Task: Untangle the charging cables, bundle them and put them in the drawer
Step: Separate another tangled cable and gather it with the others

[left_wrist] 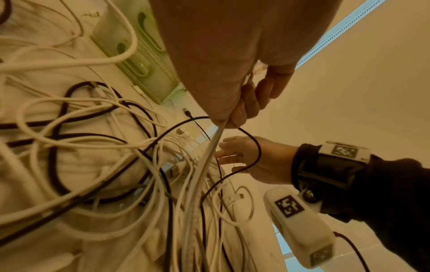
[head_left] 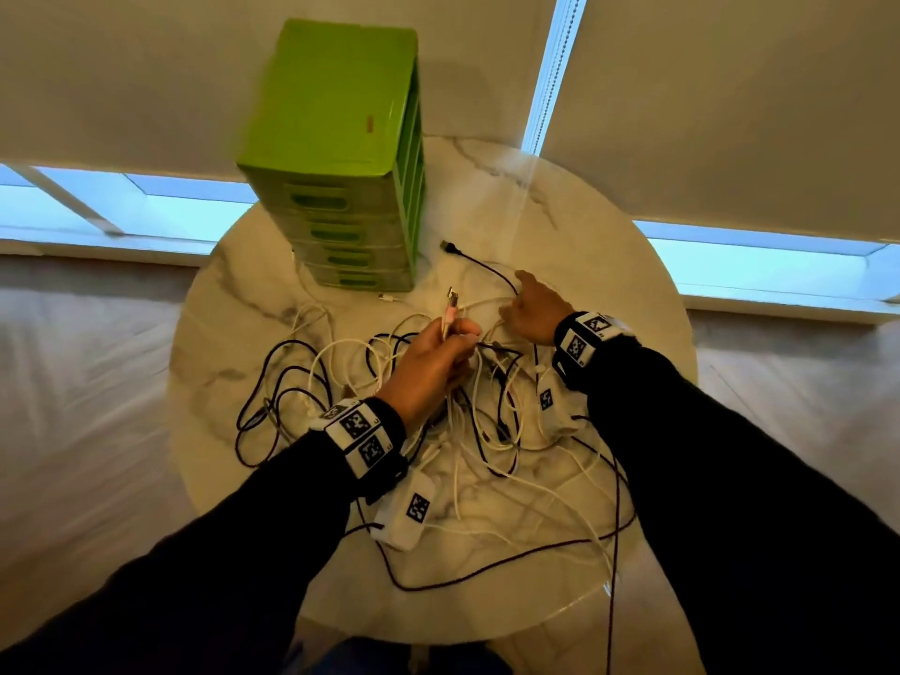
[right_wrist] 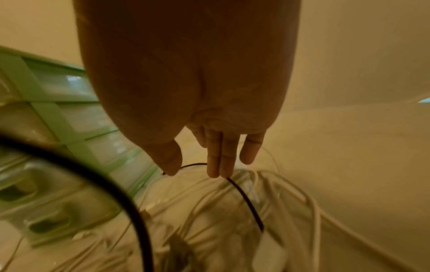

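Observation:
A tangle of white and black charging cables [head_left: 487, 431] lies on the round marble table [head_left: 560, 226]. My left hand [head_left: 438, 348] is raised over the pile, fingers [left_wrist: 244, 106] curled round a white cable [left_wrist: 216, 139] whose USB plug [head_left: 453, 300] sticks up. My right hand [head_left: 528, 309] reaches to the far right of the pile, fingers [right_wrist: 218, 165] straight and thumb apart. Its fingertips lie on a thin black cable [right_wrist: 246, 200] whose plug [head_left: 447, 246] rests by the drawer unit. The green drawer unit [head_left: 336, 138] stands at the table's far left with all its drawers closed.
White camera boxes [head_left: 409, 509] hang under both wrists, with dark leads running off the near table edge. Another cable end [head_left: 389, 298] lies just in front of the drawer unit. Roller blinds and windows stand behind the table, and pale floor surrounds it.

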The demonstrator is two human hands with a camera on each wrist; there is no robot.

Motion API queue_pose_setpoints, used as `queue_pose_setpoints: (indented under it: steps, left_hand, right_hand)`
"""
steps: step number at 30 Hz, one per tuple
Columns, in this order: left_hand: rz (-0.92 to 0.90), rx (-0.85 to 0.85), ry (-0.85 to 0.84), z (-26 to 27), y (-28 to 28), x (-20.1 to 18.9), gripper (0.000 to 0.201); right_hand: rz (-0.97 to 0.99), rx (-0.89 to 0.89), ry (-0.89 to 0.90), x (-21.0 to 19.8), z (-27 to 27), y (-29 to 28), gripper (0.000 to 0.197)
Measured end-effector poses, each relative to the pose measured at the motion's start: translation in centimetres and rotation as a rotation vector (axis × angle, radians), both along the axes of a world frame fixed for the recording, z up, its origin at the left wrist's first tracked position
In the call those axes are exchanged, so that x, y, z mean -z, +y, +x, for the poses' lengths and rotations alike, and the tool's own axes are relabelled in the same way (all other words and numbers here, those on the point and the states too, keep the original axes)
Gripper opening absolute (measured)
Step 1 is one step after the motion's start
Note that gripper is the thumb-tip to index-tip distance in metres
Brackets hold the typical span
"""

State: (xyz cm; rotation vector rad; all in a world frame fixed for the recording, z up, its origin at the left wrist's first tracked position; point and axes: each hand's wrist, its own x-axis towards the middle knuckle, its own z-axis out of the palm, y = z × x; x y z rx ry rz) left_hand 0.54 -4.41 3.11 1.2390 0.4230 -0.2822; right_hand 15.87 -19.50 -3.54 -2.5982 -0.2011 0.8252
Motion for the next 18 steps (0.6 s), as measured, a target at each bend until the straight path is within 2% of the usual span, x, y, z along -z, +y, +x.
queue_pose_setpoints:
  steps: [2, 6, 9, 12, 15, 18]
  left_hand:
    - [-0.01, -0.005, -0.003, -0.7, 0.3, 0.2, 0.015]
    - [0.027, -0.007, -0.01, -1.6, 0.6, 1.0, 0.013]
    - [0.024, -0.001, -0.023, -1.8, 0.6, 1.3, 0.01]
    - [-0.088, -0.007, -0.053, -1.8, 0.6, 0.8, 0.021]
    - [-0.187, -0.078, -0.049, -1.4, 0.3, 0.4, 0.038]
    - [-0.225, -0.168, -0.048, -0.7, -0.1, 0.0, 0.043]
  right_hand:
    - [0.012, 0.039, 0.002, 0.8, -0.3, 0.5, 0.078]
    - [-0.054, 0.038, 0.072, 1.5, -0.9, 0.3, 0.049]
    - [-0.004, -0.021, -0.015, 1.2, -1.3, -0.4, 0.032]
    - [0.216, 0.033, -0.116, -0.8, -1.4, -0.8, 0.018]
    - [0.613, 0.307, -0.003, -5.2, -2.1, -1.0, 0.013]
    - [0.771, 0.289, 0.024, -10.0, -5.0, -1.0, 0.014]
